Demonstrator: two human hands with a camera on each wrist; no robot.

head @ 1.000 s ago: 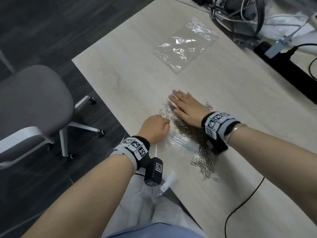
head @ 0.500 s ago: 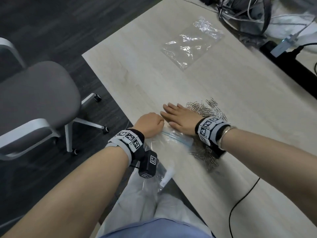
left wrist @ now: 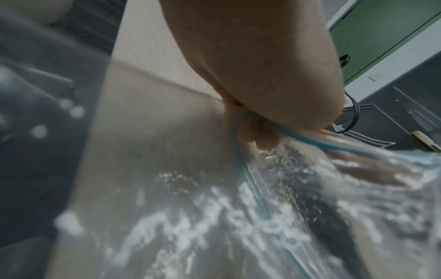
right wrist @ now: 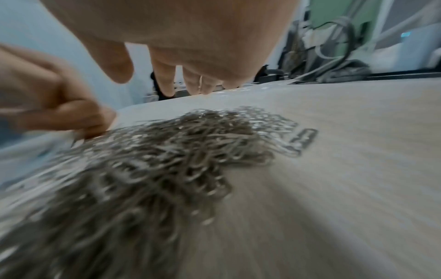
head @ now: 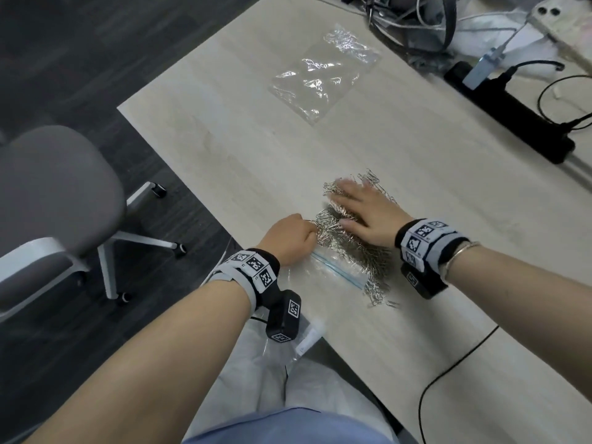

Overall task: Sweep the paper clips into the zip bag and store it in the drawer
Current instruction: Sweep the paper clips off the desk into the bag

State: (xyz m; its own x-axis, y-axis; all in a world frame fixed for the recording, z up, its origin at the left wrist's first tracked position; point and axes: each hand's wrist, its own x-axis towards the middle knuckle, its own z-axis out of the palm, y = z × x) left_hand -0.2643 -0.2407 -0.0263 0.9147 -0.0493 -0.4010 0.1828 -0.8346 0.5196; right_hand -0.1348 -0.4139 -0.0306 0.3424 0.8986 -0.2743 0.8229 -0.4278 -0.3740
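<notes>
A heap of silver paper clips [head: 349, 238] lies on the pale desk [head: 243, 149] near its front edge, spilling over the mouth of a clear zip bag [head: 333, 267] with a blue seal. The bag hangs partly off the desk edge. My left hand [head: 293, 238] is curled and pinches the bag's mouth at its left corner; the left wrist view shows the blue seal [left wrist: 262, 139] caught in the fingers. My right hand [head: 362, 206] lies flat, fingers straight, over the far part of the heap [right wrist: 167, 151]. No drawer is in view.
A second clear bag [head: 323, 72] with a few clips lies further back on the desk. A black power strip [head: 509, 110], tangled cables and a phone [head: 560, 24] crowd the back right. A grey office chair [head: 54, 193] stands left of the desk. A black cable [head: 448, 370] crosses the near right.
My right hand has moved away from the bag's mouth, back out over the far side of the heap. The left hand keeps its pinch on the bag.
</notes>
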